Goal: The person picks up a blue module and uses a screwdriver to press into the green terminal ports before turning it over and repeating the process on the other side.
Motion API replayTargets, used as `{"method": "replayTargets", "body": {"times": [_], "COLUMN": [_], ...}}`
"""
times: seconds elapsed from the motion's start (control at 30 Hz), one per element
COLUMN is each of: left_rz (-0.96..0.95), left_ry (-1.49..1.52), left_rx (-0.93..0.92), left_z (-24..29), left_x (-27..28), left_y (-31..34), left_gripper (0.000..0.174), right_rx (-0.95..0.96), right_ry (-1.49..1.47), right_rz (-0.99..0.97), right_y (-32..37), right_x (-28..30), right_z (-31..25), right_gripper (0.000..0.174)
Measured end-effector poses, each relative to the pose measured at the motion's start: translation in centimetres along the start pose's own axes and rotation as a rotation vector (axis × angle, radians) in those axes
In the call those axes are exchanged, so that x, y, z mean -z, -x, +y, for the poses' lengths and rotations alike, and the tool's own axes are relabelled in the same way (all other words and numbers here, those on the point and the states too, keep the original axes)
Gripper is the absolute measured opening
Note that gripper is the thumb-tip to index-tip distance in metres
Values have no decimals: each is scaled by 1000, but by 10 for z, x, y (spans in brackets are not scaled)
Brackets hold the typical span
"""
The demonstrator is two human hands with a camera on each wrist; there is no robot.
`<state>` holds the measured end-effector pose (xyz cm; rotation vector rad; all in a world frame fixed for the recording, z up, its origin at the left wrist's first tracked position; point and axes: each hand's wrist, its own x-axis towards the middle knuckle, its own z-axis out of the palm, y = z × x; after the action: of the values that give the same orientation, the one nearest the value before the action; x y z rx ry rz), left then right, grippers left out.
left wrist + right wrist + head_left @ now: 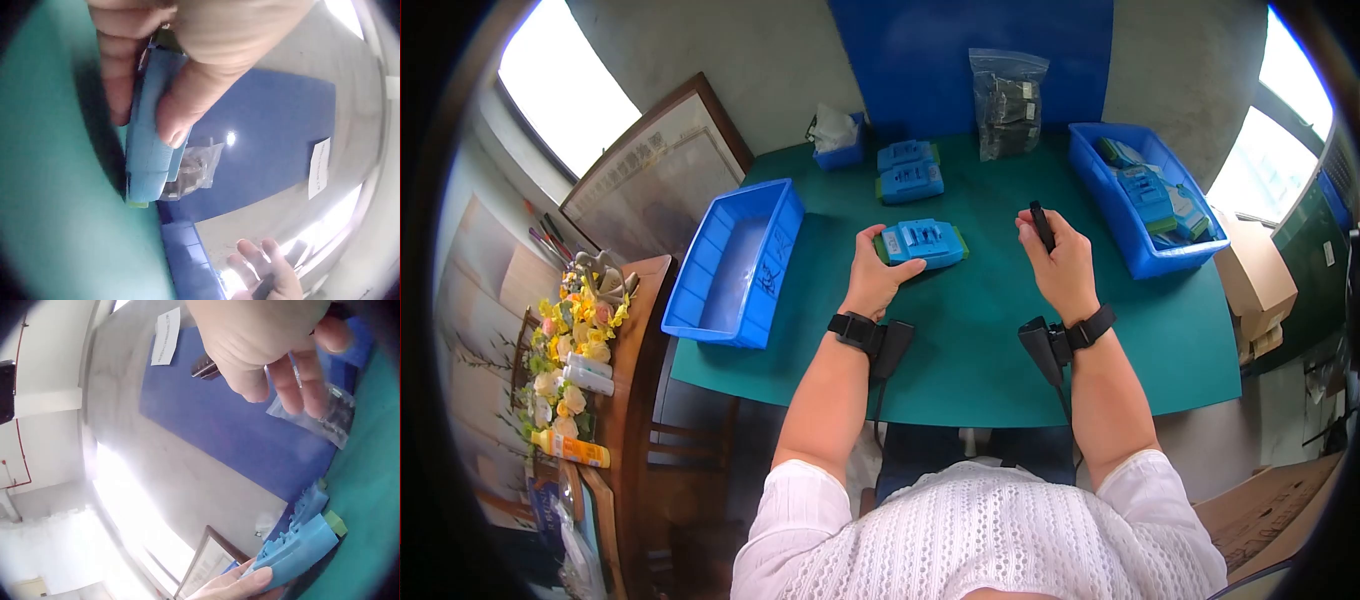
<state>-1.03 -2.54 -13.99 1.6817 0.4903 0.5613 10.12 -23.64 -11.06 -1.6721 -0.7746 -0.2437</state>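
On the table, my left hand (pixel 878 275) grips the left end of a light-blue plastic housing (pixel 925 243) with green end pieces. In the left wrist view the thumb presses one face of the housing (pixel 150 137), with fingers on the other side. To the right, raised over the table, my right hand (pixel 1062 262) holds a small black bar-shaped piece (pixel 1041 224) between thumb and fingers. A dark ribbed end (pixel 205 367) of that piece sticks out past the hand in the right wrist view; its exact kind I cannot tell.
Two similar blue housings (pixel 910 182) lie farther back. A blue bin (pixel 785 215) stands left; another bin (pixel 1165 262) at right holds several housings. A clear bag (pixel 1008 105) of dark pieces and a small blue box (pixel 840 157) are at the back.
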Motion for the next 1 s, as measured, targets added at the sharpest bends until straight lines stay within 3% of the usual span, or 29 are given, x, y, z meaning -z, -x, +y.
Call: {"method": "replayTargets", "body": {"times": [0.07, 0.17, 0.47, 0.6, 1.0], "left_rz": [7, 84, -129, -107, -171], "left_ry": [-37, -388, -911, -994, -1032], "left_rx": [1, -66, 46, 22, 55], "left_z": [0, -1, 8, -2, -11], "left_x": [-1, 1, 19, 22, 26], "left_y": [0, -2, -29, -52, -94], "left_gripper": [76, 74, 82, 84, 86], "right_rx": [2, -9, -52, -69, -70], "right_ry": [-34, -66, -245, -391, -379], "right_rz": [42, 71, 147, 181, 190], "right_y": [-1, -2, -1, -2, -2], "right_x": [-1, 1, 5, 9, 11], "right_z": [2, 2, -7, -11, -13], "right_gripper": [19, 19, 20, 20, 19]}}
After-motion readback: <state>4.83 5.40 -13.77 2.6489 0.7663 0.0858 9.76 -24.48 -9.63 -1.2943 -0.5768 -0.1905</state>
